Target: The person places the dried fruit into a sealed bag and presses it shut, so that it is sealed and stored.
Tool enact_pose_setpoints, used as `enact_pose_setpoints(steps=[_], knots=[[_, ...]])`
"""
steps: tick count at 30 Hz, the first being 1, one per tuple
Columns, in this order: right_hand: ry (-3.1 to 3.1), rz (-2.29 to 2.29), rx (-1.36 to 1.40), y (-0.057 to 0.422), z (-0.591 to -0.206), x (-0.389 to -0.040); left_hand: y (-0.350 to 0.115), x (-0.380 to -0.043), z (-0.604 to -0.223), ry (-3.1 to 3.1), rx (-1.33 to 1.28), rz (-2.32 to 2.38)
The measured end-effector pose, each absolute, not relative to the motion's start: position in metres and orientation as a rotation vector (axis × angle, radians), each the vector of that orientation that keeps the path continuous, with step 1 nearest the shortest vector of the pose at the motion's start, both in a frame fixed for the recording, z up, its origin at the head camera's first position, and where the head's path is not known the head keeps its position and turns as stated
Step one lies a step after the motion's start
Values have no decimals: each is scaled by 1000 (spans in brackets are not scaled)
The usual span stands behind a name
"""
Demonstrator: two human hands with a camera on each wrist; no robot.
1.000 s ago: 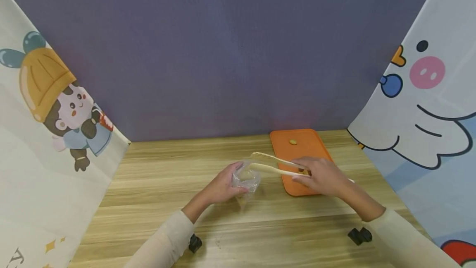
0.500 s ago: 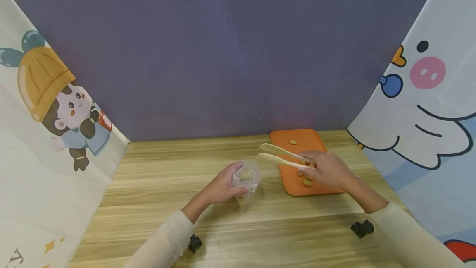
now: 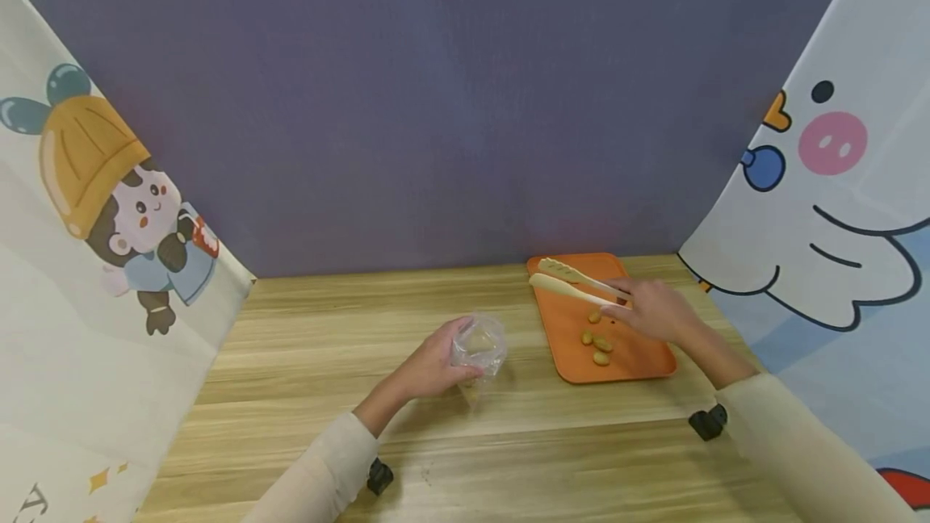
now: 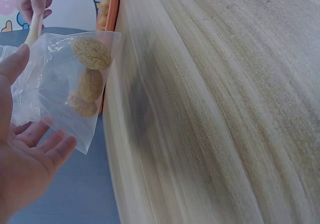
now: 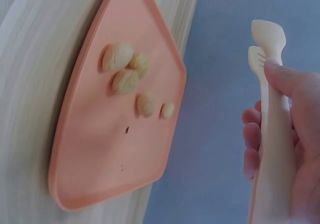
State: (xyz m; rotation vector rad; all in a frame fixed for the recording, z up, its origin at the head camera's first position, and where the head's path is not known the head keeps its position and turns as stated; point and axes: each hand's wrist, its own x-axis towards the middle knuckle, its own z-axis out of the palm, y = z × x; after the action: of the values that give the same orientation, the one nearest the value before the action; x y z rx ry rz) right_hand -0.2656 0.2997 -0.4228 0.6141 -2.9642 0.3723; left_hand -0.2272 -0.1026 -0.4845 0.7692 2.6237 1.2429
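Note:
My left hand (image 3: 436, 361) holds a clear plastic bag (image 3: 485, 357) by its side, mouth spread upward. Through the plastic in the left wrist view show three wrinkled tan, nut-like pieces (image 4: 91, 85). My right hand (image 3: 654, 311) grips pale cream tongs (image 3: 568, 290), thumb on one arm and fingers curled round the other. The tips point left over the far part of an orange tray (image 3: 559, 345), slightly apart with nothing between them. Several similar tan pieces (image 3: 601, 358) lie on the tray's nearer half. The tongs mostly hide another piece farther back.
A wood-grain table (image 3: 327, 345) carries the tray at its back right. Behind rises a dark grey-blue partition (image 3: 436, 144), with printed cartoon panels on both sides. Small dark crumbs (image 5: 127, 130) dot the tray.
My right hand has drawn the tongs from the bag's mouth rightward and back over the tray, uncovering several pieces there. My left hand and the bag stay nearly still.

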Motion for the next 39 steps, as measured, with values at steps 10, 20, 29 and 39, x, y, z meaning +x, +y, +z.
enact_pose_setpoints(steps=[10, 20, 29, 39], knots=[[-3004, 304, 526, 319, -435, -284, -104, -227, -486, 2619, 763, 1257], [-3061, 330, 446, 332, -457, -302, -105, -227, -485, 2621, 744, 1233], [-3150, 319, 350, 340, -479, -314, -103, -227, -487, 2601, 770, 1259], [-3180, 244, 292, 347, -491, -322, -102, -228, -487, 2610, 782, 1260]])
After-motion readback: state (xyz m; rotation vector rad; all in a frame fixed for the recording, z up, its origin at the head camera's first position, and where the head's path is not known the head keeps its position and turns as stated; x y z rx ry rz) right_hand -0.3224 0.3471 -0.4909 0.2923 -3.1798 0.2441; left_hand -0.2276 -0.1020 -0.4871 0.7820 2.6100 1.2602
